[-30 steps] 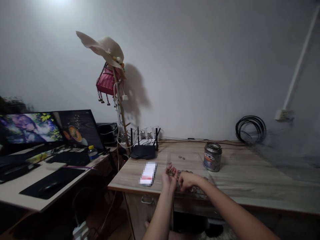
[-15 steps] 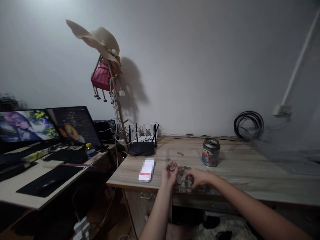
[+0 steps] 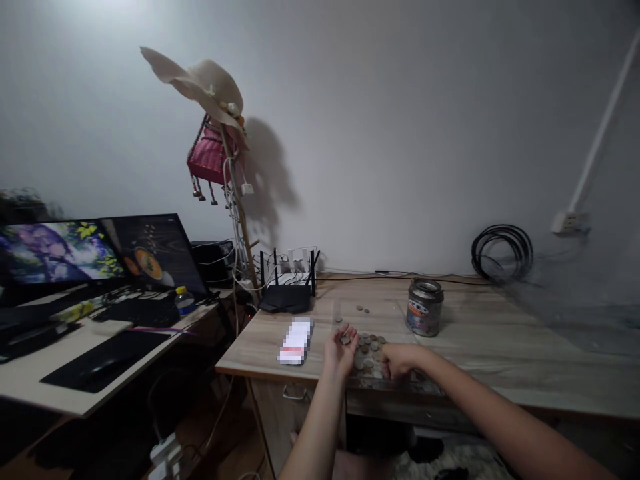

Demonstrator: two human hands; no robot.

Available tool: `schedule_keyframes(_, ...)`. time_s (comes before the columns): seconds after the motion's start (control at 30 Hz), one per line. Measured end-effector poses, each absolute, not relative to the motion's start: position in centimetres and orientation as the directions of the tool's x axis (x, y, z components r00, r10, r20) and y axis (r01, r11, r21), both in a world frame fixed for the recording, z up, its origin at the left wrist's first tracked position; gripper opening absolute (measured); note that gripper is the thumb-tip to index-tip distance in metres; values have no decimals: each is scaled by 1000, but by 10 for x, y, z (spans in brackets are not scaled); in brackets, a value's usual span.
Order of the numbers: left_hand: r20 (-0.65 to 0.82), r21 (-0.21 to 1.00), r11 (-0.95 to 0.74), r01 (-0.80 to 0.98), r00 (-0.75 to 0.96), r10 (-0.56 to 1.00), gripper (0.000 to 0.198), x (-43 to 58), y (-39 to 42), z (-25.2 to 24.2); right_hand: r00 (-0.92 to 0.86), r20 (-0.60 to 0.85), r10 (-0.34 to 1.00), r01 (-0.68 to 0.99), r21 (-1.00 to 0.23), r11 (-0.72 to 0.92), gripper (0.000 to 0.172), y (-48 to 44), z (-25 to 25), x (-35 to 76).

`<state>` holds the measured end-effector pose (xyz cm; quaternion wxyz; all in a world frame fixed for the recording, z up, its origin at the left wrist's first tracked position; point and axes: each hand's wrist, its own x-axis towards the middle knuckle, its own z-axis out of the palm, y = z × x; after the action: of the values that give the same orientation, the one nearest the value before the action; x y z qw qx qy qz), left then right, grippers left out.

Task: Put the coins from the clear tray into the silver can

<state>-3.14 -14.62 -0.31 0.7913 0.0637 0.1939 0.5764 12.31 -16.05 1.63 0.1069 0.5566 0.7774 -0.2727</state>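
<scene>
The coins (image 3: 369, 348) are lying in a loose pile at the near edge of the desk (image 3: 480, 347), at 6 o'clock in the view, between the two hands. The left hand (image 3: 341, 349) is resting at 9 o'clock of the pile, palm turned up and cupped, its fingers half-curled and slightly apart around a few coins sitting in the hollow. Its forearm is rising steeply from the bottom of the view, wrist bent back a little. The right hand (image 3: 397, 361) is lying at 3 o'clock of the pile, knuckles up, fingers bent down and close together onto the coins; whether they are pinching one cannot be told. Its forearm is stretching in low from 4 o'clock, nearly flat along the desk edge.

Three stray coins (image 3: 363, 309) are lying at 12 o'clock of the pile, apart from it. A tin (image 3: 425, 307) is standing upright at 2 o'clock, near the pile but not touching it. A blurred flat card (image 3: 296, 340) is lying at 9 o'clock, just beyond the left hand. A router (image 3: 285, 298) is sitting at 10 o'clock by the wall, and a hat (image 3: 203, 83) is hanging on a pole above it. A cable coil (image 3: 501, 253) is leaning at the wall at 2 o'clock, well apart.
</scene>
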Motion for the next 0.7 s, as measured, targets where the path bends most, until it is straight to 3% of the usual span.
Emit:
schedule_keyframes(0.17,-225,326,336,-884,272,936,17,-32,-144,-5,-317,-473,822,947,-210,244,20,-159,29,126)
schedule_keyframes(0.3,-222,335,339,-879,276,935,17,-32,-144,-5,-270,-410,871,962,-69,265,53,-160,43,142)
schedule_keyframes(0.37,-215,341,337,-878,276,937,17,-32,-145,-4,-270,-429,862,957,-23,288,60,-164,46,150)
schedule_keyframes(0.57,-212,333,340,-880,281,936,15,-31,-145,-4,-250,-502,828,958,-5,286,27,-174,39,153)
schedule_keyframes(0.7,-254,337,367,-867,292,922,14,-32,-145,-3,-234,-543,806,961,-2,277,24,-168,35,152)
